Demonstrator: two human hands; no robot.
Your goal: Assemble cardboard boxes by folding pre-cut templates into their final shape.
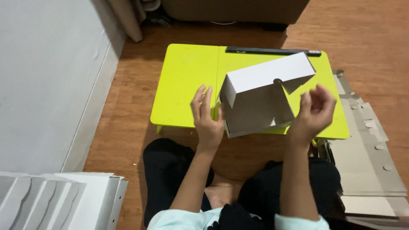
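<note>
Left hand (207,116) flat, fingers spread against white cardboard box (260,98) side — right hand (315,111) loosely curled, empty, just right of it.

A black ruler (272,51) lies along the far edge of the lime-green surface (183,81). Folded white boxes (55,200) sit stacked left; flat cardboard sheets (366,162) lie right on the wooden floor (123,123).

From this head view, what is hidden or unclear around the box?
- Right hand: motion-blurred, so whether it touches the white box is unclear.
- Left hand: palm faces away, contact hidden.
- Box interior: hidden by its own walls.
- Flat cardboard stack: cut off by the right edge.
</note>
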